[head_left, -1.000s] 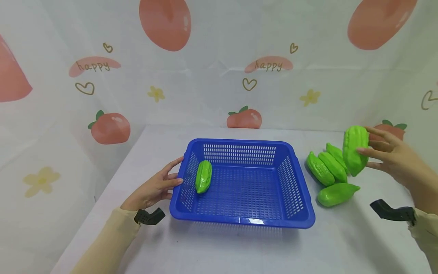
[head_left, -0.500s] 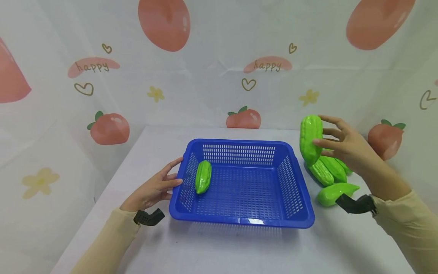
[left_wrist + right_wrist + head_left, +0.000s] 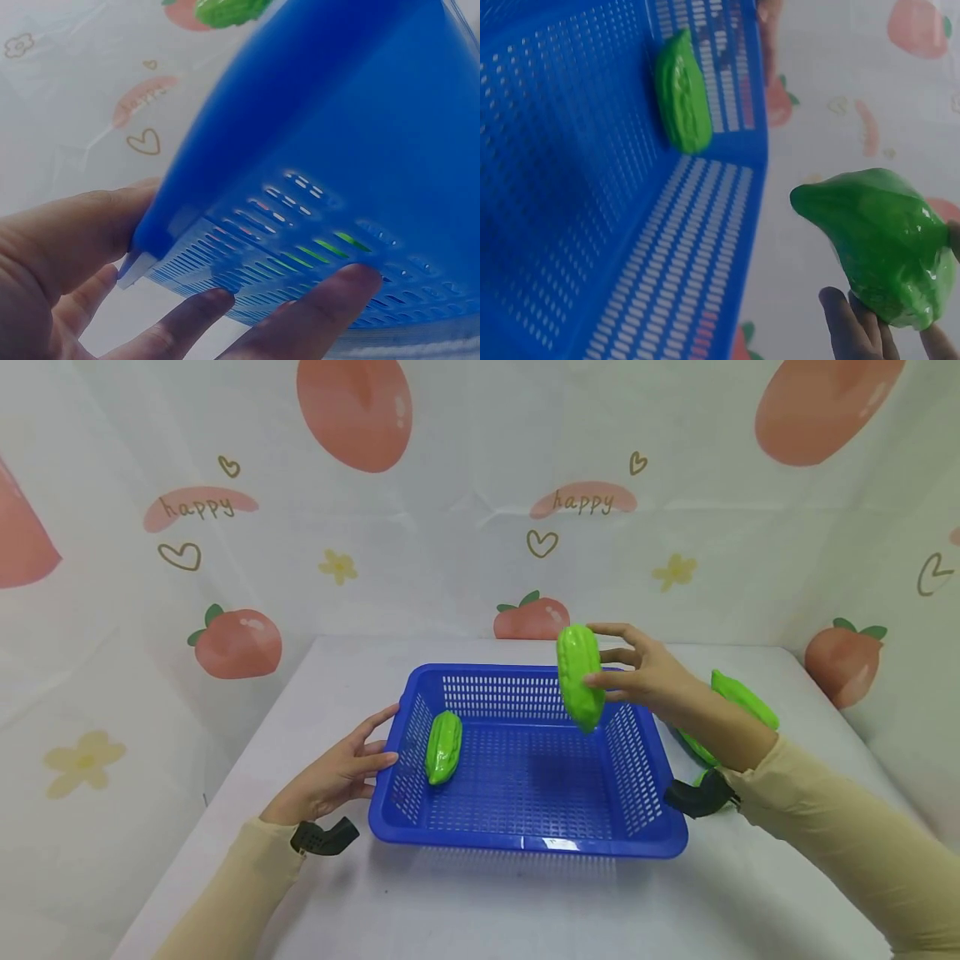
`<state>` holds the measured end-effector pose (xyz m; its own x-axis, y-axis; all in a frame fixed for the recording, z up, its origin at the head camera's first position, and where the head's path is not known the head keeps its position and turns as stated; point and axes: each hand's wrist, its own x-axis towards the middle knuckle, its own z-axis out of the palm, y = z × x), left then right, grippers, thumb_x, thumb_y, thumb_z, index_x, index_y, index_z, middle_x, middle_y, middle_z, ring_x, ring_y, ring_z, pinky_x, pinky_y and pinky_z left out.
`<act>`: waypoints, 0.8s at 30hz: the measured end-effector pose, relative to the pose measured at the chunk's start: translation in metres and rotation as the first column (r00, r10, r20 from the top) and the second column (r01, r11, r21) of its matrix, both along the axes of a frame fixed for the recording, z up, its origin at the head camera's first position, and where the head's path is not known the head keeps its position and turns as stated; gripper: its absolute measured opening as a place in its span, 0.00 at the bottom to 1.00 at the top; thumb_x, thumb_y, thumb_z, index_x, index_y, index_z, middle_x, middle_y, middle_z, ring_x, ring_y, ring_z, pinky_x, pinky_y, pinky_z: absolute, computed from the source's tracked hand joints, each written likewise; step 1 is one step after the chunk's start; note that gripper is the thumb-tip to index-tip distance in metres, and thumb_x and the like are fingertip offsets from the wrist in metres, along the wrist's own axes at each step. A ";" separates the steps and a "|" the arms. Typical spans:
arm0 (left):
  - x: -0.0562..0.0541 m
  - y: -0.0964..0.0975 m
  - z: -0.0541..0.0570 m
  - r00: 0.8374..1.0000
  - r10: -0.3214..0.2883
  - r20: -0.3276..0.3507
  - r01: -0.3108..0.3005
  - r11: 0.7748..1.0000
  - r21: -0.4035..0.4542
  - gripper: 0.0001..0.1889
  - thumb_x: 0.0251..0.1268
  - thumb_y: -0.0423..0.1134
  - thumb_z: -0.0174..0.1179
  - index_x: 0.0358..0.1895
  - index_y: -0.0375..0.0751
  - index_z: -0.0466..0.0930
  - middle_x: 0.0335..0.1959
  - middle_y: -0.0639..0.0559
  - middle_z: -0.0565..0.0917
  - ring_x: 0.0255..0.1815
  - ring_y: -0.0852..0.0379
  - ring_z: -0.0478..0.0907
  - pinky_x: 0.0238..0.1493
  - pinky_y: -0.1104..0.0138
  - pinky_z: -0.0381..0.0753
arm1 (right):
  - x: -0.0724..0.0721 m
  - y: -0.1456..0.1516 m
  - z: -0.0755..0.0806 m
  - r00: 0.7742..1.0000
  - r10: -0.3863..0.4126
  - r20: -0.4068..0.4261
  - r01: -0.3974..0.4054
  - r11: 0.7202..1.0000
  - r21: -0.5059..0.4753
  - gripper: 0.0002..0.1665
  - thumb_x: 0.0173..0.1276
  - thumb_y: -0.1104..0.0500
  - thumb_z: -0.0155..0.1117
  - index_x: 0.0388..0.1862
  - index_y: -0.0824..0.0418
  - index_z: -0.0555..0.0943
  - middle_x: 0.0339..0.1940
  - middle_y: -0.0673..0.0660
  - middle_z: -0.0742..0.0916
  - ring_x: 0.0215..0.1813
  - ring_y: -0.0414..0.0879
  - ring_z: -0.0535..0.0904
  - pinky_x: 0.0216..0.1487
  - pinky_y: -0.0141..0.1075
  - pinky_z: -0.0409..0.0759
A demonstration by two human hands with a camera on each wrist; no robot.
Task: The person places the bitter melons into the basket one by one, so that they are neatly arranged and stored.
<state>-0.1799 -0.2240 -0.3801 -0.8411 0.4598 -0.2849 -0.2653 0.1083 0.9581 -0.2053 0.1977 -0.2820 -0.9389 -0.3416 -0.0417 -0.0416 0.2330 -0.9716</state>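
Observation:
My right hand (image 3: 648,675) holds a light-green, ridged bitter melon (image 3: 580,677) upright above the back right part of the blue basket (image 3: 528,843). In the right wrist view this bitter melon (image 3: 885,244) has its pointed tip to the left, with fingertips (image 3: 847,319) at its side. My left hand (image 3: 337,772) grips the basket's left side at the rim. The left wrist view shows its fingers (image 3: 300,322) against the slotted outer wall (image 3: 292,232). Inside the basket, a second bitter melon (image 3: 444,747) lies along the left wall.
More bitter melons (image 3: 745,697) lie on the white table (image 3: 480,914) right of the basket, partly hidden by my right forearm. Behind the table hangs a white cloth (image 3: 442,543) printed with fruit and hearts. Each wrist carries a black camera mount (image 3: 322,837).
My right hand has carried the bitter melon left, from above the pile on the right to over the basket. The left hand and the basket have stayed in place.

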 end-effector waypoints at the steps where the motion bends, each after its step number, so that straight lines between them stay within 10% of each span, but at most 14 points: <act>1: 0.000 0.000 0.000 1.000 0.002 -0.001 -0.002 1.000 0.000 0.42 0.70 0.39 0.57 0.77 0.66 0.40 0.69 0.30 0.64 0.52 0.44 0.82 0.49 0.47 0.82 | -0.001 -0.006 -0.002 1.000 0.007 0.007 -0.007 1.000 0.012 0.44 0.65 0.63 0.66 0.75 0.52 0.56 0.63 0.70 0.71 0.51 0.48 0.81 0.51 0.41 0.84; 24: -0.001 -0.001 -0.002 1.000 0.013 0.013 -0.013 1.000 0.002 0.42 0.70 0.38 0.57 0.77 0.70 0.41 0.70 0.33 0.65 0.53 0.43 0.82 0.49 0.46 0.82 | -0.020 -0.085 -0.043 0.970 0.108 0.217 -0.116 0.993 0.022 0.45 0.61 0.66 0.69 0.73 0.51 0.57 0.61 0.71 0.73 0.58 0.62 0.78 0.49 0.54 0.83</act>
<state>-0.1807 -0.2247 -0.3819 -0.8435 0.4491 -0.2947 -0.2789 0.1027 0.9548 -0.2248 0.1131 -0.3253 -0.8625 -0.4387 -0.2522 0.1398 0.2724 -0.9520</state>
